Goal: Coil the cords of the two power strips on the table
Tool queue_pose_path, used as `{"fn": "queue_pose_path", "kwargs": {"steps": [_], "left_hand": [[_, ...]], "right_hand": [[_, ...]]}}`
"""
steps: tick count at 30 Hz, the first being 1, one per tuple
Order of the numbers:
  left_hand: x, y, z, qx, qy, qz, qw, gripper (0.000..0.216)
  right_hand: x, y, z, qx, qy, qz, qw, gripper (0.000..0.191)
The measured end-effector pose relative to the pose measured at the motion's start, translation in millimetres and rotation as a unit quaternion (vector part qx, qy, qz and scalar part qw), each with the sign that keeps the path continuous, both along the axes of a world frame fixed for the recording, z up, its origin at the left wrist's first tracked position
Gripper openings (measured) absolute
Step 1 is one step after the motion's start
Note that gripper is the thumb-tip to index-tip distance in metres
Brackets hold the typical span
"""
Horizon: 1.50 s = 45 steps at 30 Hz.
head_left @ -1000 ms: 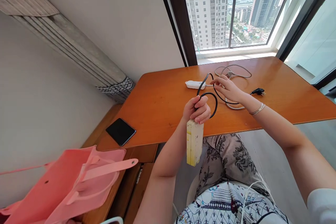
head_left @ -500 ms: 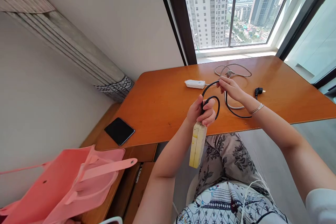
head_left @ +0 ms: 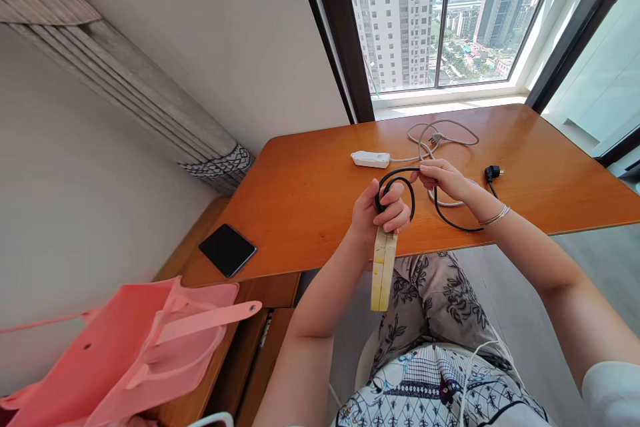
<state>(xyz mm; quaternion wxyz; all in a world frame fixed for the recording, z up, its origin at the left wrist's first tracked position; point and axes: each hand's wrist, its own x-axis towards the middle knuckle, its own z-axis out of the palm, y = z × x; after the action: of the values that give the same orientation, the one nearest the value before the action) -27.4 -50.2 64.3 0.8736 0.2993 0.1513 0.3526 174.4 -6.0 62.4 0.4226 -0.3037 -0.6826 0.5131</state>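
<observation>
My left hand (head_left: 381, 212) is closed around loops of a black power cord (head_left: 411, 197), just above the table's front edge. From under that hand hangs a yellowed, box-shaped power strip (head_left: 383, 270), its narrow side toward me. My right hand (head_left: 443, 179) pinches the same cord a little to the right, with the fingers together. Beyond it the cord sags and runs behind my right forearm to a black plug (head_left: 493, 173) lying on the table. Between the two hands the cord curves in a short arc.
On the wooden table (head_left: 310, 193) lie a white power strip (head_left: 371, 159) and its loosely coiled white cord (head_left: 453, 122), behind my hands. A black phone (head_left: 227, 250) rests at the left corner. A pink bag (head_left: 150, 340) stands at the lower left, and a window is at the back.
My right hand has moved slightly down and toward me with the cord. The coil at my left hand looks rounder, and the hanging power strip has swung a little to the right.
</observation>
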Motion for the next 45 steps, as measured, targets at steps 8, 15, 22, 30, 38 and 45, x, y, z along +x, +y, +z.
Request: {"fn": "queue_pose_path", "kwargs": {"steps": [8,15,22,30,38,45], "left_hand": [[1.2,-2.9,-4.3,0.024,0.024,-0.016,0.999,0.069],[-6.2,3.4,-2.1,0.076,0.022,-0.016,0.997,0.06],[-2.4,12.8,28.1,0.117,0.104,0.087,0.984,0.041],[15.2,24.0,38.2,0.099,0.147,0.214,0.961,0.04],[13.4,29.0,61.3,0.109,0.145,0.199,0.963,0.033],[8.8,34.4,76.8,0.064,0.176,0.119,0.975,0.035]], "right_hand": [[-11.1,-10.9,5.4,0.034,-0.014,-0.013,0.999,0.033],[-10.8,-17.5,3.1,-0.04,0.046,0.052,0.997,0.032],[-10.9,-20.0,30.9,0.025,0.096,-0.055,0.994,0.04],[-5.4,-15.7,45.5,0.105,0.053,-0.144,0.983,0.04],[-3.5,-14.5,56.7,0.131,0.061,-0.14,0.98,0.042],[-7.4,-11.4,52.7,0.1,0.062,-0.109,0.987,0.04]]}}
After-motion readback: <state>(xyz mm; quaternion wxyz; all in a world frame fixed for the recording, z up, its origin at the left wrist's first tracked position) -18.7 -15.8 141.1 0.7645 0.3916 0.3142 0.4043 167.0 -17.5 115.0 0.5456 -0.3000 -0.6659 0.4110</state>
